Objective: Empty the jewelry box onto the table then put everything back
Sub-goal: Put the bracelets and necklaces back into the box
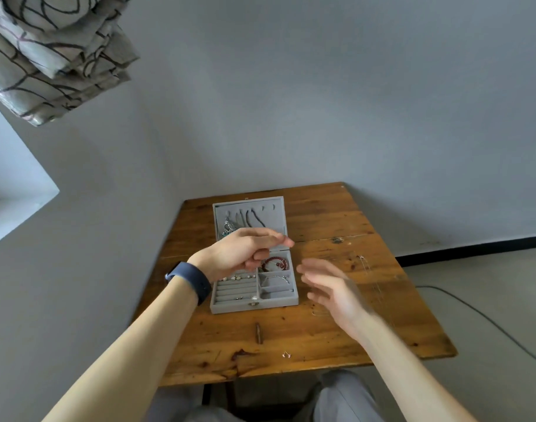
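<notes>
Head view, item one: a grey velvet-lined rectangular jewelry box (254,307), open, set left of centre on a brown wooden plank table (321,339). Its raised lid (277,208) leans back toward the wall and carries dark cord necklaces (252,219) on hooks, with a silver drop pendant (227,227) at the left. In the tray, a red beaded bracelet (276,264) fills the far right compartment, a thin silver bangle (274,278) lies in the one in front of it, and small pale pieces sit in the ring rolls (234,287) on the left. The left hand (245,249), with a navy wristband (190,280), hovers over the box hinge with fingers loosely curled and thumb tucked under; whether it pinches anything cannot be told. The right hand (330,287), motion-blurred, hangs just right of the box, fingers straight and spread, grasping nothing. On the table lie a fine pale chain (362,261), well right of the box, and a tiny pair of pink studs (287,355) near the front edge. Surroundings: a patterned grey curtain (47,50) and a dark floor cable (473,309).
</notes>
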`<state>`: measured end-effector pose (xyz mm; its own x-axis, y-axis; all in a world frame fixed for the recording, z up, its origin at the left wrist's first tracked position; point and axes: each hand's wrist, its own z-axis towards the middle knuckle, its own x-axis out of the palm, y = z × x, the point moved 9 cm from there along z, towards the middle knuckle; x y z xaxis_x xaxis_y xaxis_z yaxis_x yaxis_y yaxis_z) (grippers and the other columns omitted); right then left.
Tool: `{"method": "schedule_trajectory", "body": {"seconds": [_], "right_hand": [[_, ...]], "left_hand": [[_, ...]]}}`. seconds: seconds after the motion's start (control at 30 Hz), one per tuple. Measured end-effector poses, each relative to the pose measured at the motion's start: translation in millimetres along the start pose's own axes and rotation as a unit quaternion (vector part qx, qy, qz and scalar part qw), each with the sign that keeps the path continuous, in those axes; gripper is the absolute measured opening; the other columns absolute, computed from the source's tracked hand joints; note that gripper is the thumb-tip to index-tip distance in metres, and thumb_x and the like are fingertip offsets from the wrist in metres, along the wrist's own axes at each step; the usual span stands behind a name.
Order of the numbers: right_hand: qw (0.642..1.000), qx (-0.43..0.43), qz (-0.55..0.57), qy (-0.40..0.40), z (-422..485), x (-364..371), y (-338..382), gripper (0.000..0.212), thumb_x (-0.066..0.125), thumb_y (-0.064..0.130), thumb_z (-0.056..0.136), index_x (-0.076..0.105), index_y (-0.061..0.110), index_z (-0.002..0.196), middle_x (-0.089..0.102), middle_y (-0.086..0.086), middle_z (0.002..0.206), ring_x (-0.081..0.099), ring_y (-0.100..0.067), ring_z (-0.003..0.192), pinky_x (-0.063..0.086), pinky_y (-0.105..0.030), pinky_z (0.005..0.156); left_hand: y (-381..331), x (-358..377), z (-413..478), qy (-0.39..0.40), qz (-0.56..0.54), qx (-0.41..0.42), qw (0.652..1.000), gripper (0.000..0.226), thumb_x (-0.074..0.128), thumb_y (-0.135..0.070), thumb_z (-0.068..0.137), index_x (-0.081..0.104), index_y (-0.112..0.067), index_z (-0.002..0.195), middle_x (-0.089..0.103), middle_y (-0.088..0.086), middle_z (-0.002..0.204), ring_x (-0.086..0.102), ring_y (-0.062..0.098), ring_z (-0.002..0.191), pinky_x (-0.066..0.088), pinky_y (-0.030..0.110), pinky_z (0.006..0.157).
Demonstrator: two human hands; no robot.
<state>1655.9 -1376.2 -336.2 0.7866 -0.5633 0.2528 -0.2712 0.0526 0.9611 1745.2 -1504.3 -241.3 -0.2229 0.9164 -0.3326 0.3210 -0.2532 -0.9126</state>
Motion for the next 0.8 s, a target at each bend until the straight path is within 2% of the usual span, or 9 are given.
{"method": "schedule_trajectory", "body": {"seconds": [0.13,0.2,0.27,0.3,0.37,0.5,0.57,0.67,0.8], "right_hand": [[0.992,-0.04,-0.086,0.085,11,46,26,0.053,0.076,0.047,0.073,0.059,0.056,0.122,0.058,0.027,0.134,0.048,0.006,0.128,0.036,-0.032,0.105],[0.982,-0.056,-0.133,0.124,16,69,37,0.039,0.073,0.05,0.081,0.061,0.059,0.116,0.058,0.031,0.13,0.049,0.012,0.123,0.035,-0.028,0.105],[0.973,-0.07,-0.183,0.126,24,78,40,0.015,0.066,0.046,0.091,0.068,0.048,0.106,0.065,0.028,0.119,0.055,0.012,0.113,0.038,-0.027,0.103],[0.97,-0.071,-0.199,0.117,27,77,38,0.011,0.064,0.045,0.093,0.071,0.04,0.101,0.069,0.024,0.113,0.059,0.01,0.107,0.04,-0.027,0.102],[0.972,-0.059,-0.203,0.099,31,68,28,0.018,0.063,0.045,0.094,0.074,0.031,0.098,0.072,0.018,0.105,0.062,0.006,0.101,0.042,-0.028,0.098],[0.991,-0.006,-0.119,0.057,33,38,-3,0.025,0.054,0.036,0.1,0.07,0.018,0.107,0.074,0.009,0.109,0.067,-0.002,0.105,0.048,-0.037,0.097],[0.998,0.018,-0.058,0.024,34,25,-15,0.024,0.051,0.03,0.102,0.066,0.013,0.111,0.075,0.003,0.11,0.07,-0.012,0.106,0.052,-0.04,0.095],[0.999,0.028,0.036,-0.019,38,15,-19,0.021,0.047,0.024,0.104,0.06,0.008,0.103,0.075,-0.007,0.109,0.071,-0.023,0.105,0.054,-0.041,0.088],[0.986,0.048,0.149,-0.062,49,9,-20,0.018,0.045,0.022,0.104,0.056,0.012,0.095,0.076,-0.01,0.092,0.074,-0.026,0.085,0.054,-0.038,0.075]], "left_hand": [[-17,7,0,0.076,0.071,-0.025,0.994,0.039,0.064,-0.054,0.09,0.073,-0.023,0.112,0.032,-0.003,0.062,0.026,0.014,0.056,0.024,0.025,0.051],[-19,1,-2,0.083,0.072,-0.035,0.993,0.04,0.063,-0.051,0.092,0.072,-0.015,0.109,0.031,-0.002,0.06,0.024,0.015,0.055,0.022,0.026,0.05],[-18,-8,-4,0.076,0.076,-0.037,0.994,0.038,0.061,-0.044,0.096,0.071,-0.009,0.107,0.03,-0.002,0.059,0.022,0.015,0.054,0.022,0.026,0.05],[-17,-14,-4,0.062,0.077,-0.038,0.994,0.034,0.062,-0.041,0.095,0.071,-0.008,0.102,0.029,-0.002,0.06,0.021,0.016,0.054,0.021,0.027,0.05],[-14,-30,-6,0.013,0.069,-0.037,0.997,0.025,0.066,-0.036,0.092,0.068,-0.011,0.094,0.028,-0.003,0.059,0.022,0.016,0.053,0.021,0.027,0.05],[-2,-60,-6,-0.067,-0.005,-0.03,0.997,0.021,0.06,-0.034,0.098,0.064,-0.016,0.087,0.032,-0.006,0.059,0.024,0.012,0.051,0.022,0.026,0.051],[4,-63,-3,-0.076,-0.029,-0.027,0.996,0.024,0.057,-0.034,0.1,0.063,-0.018,0.083,0.035,-0.005,0.061,0.027,0.011,0.051,0.023,0.026,0.053],[13,-57,7,-0.071,-0.077,-0.024,0.994,0.026,0.055,-0.032,0.101,0.063,-0.019,0.08,0.041,-0.003,0.063,0.034,0.011,0.052,0.028,0.026,0.055],[22,-57,25,-0.088,-0.121,-0.032,0.988,0.022,0.057,-0.03,0.1,0.068,-0.016,0.088,0.051,-0.001,0.068,0.046,0.013,0.057,0.037,0.027,0.058]]}}
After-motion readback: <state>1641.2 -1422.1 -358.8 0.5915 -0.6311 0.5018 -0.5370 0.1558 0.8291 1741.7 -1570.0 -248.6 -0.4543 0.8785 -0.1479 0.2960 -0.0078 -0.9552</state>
